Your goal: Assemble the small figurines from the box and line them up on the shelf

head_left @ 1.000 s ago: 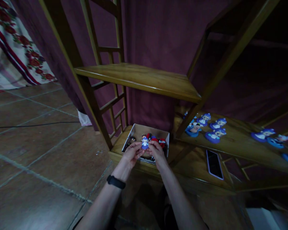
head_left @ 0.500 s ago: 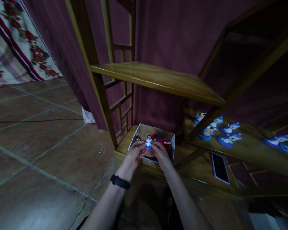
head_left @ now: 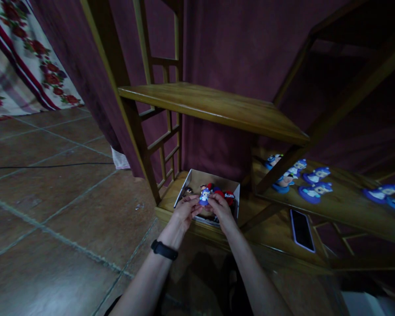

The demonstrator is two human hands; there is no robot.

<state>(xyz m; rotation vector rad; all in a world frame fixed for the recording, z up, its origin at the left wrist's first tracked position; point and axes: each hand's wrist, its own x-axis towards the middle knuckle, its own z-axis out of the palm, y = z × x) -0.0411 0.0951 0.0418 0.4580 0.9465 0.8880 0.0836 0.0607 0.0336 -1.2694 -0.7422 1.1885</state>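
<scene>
A small purple-and-white figurine (head_left: 204, 197) is held upright between my two hands, above a shallow white cardboard box (head_left: 197, 174). My left hand (head_left: 186, 210) grips its left side with the fingertips. On the other side, my right hand (head_left: 220, 206) pinches it with thumb and fingers. Inside the box lie several more figurines, among them a red one (head_left: 229, 197) at the right and a dark-haired one (head_left: 188, 191) at the left. My hands hide part of the box's front.
The box stands on the low board of a wooden shelf (head_left: 213, 103). To the right, several purple and blue figurines (head_left: 315, 192) stand on another board, with a phone (head_left: 302, 230) lying below them. A black cable (head_left: 52, 166) crosses the tiled floor at left.
The figurine has turned slightly between my fingers. Both hands stay in nearly the same place over the box, and the view has shifted a little.
</scene>
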